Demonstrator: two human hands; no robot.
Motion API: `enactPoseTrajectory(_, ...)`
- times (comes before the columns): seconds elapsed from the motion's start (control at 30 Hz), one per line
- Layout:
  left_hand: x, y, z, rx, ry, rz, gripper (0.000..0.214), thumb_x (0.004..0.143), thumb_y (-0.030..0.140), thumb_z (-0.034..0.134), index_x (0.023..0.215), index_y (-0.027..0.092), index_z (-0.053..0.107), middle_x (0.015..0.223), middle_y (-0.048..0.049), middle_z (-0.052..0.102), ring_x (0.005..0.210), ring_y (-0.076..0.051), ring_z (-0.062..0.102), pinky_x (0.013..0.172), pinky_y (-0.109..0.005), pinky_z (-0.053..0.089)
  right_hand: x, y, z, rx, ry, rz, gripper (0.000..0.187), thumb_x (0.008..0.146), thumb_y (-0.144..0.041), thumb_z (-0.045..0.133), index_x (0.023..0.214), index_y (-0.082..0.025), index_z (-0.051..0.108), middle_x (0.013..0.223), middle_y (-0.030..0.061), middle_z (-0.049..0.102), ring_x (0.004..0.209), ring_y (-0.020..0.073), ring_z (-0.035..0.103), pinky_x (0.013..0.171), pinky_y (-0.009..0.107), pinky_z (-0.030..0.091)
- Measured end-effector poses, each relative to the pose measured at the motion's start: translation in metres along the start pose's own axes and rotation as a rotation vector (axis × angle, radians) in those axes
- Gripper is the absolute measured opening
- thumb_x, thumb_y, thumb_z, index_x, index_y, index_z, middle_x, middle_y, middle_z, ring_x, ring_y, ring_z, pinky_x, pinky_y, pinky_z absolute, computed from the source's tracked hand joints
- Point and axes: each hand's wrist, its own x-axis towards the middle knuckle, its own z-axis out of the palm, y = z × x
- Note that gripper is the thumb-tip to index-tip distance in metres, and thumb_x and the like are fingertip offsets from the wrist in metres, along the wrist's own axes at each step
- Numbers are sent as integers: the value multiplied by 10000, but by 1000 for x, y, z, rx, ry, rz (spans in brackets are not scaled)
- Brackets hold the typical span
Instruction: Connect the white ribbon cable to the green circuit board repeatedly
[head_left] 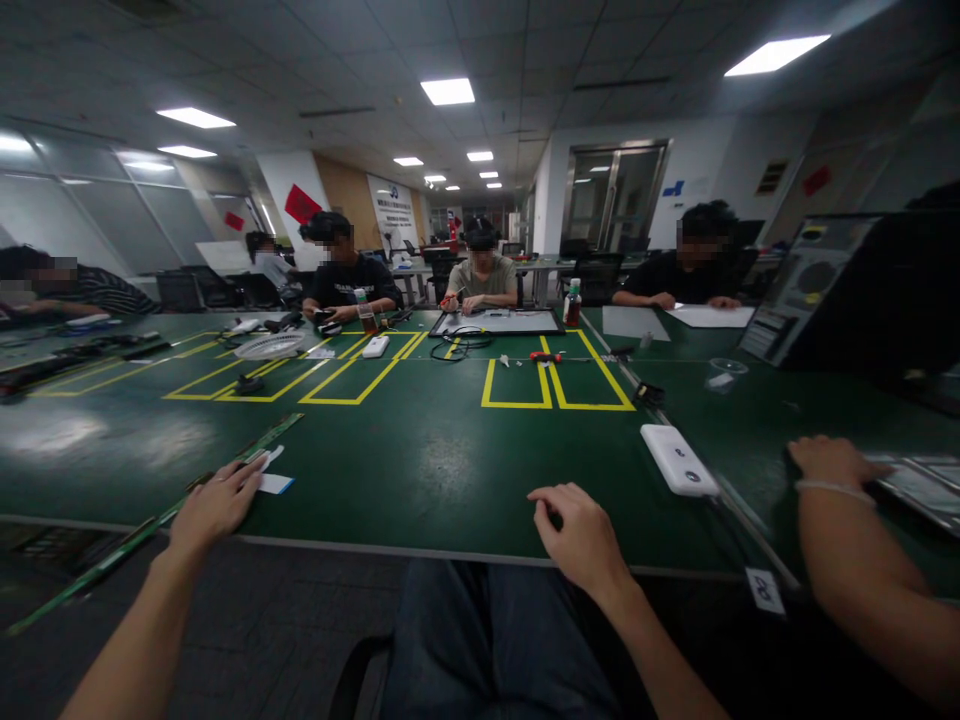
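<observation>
My left hand (217,505) lies near the front edge of the green table (420,470), with its fingers stretched out flat on a long thin green strip (259,445) that runs diagonally off the edge. Its fingertips touch a small white and blue card (274,483). My right hand (581,540) rests at the table edge in front of my lap, fingers curled in loosely, and nothing shows in it. A white power bank (679,460) lies to the right of that hand, apart from it.
Another person's arm (832,465) with a wristband rests at the right on a flat panel (915,485). Yellow tape boxes (555,385) mark the table. Farther off are a red-handled tool (545,357), a bottle (572,303), a white fan grille (268,346) and several seated people.
</observation>
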Motion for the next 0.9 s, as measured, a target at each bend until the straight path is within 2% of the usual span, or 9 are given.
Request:
enactPoseTrajectory(0.17,2,-6,3,18,-4,-115,545,1059,460,303,1535,274,494,1553,-133,537,1424,-353,471,1115,-663,326,40,40,-22,-181,-118,95,235,999,-288,533,1067,-271,757,947,18,739,893,188,664,787,301,464)
enactPoseTrajectory(0.27,8,-15,7,14,-9,-175,553,1054,468,319,1537,261,491,1577,-148,505,1438,-357,461,1117,-670,321,54,66,-27,-264,-166,108,272,995,-245,520,1144,-242,748,1069,47,720,974,190,663,816,294,454)
enactPoseTrajectory(0.33,14,-22,9,16,-17,-175,560,1054,473,302,1539,264,489,1608,-142,467,1461,-356,441,1130,-670,310,55,76,-26,-272,-178,120,310,990,-232,521,1226,-242,721,1061,50,706,958,184,661,812,292,450)
enactPoseTrajectory(0.5,19,-34,13,33,-28,-157,575,1068,450,241,1550,239,472,1607,-160,463,1486,-359,403,1126,-681,302,51,79,-19,-288,-204,126,371,1008,-274,504,1344,-250,659,1067,67,682,1008,209,639,846,313,440)
enactPoseTrajectory(0.63,6,-21,6,85,61,-140,636,1069,441,195,1602,141,369,1667,-231,319,1523,-400,324,1143,-643,286,51,73,-14,-331,-223,96,413,1030,-290,472,1413,-234,614,1140,100,665,1052,239,623,893,348,427)
enactPoseTrajectory(0.67,1,-15,3,107,101,-139,649,1066,439,200,1603,105,346,1656,-250,327,1515,-407,333,1141,-623,297,51,71,-13,-338,-228,91,420,1034,-294,466,1424,-230,605,1149,106,663,1056,243,620,897,352,425)
enactPoseTrajectory(0.73,-7,-4,-4,149,135,-175,664,1055,437,222,1556,29,371,1562,-286,459,1425,-407,458,1112,-559,352,50,69,-12,-332,-240,84,427,1040,-301,456,1436,-225,595,1158,113,661,1061,243,614,905,353,422)
enactPoseTrajectory(0.8,-12,4,-10,165,101,-272,669,1041,460,219,1451,-11,460,1381,-295,619,1240,-391,615,1025,-487,431,49,68,-12,-319,-246,81,429,1045,-306,445,1440,-225,591,1160,112,660,1068,241,610,910,352,419)
enactPoseTrajectory(0.9,-13,8,-12,131,31,-375,721,1013,536,176,1317,-4,542,1167,-297,708,1046,-416,686,849,-442,501,46,68,-12,-311,-244,78,427,1047,-305,439,1438,-226,590,1156,105,658,1071,239,607,914,358,415)
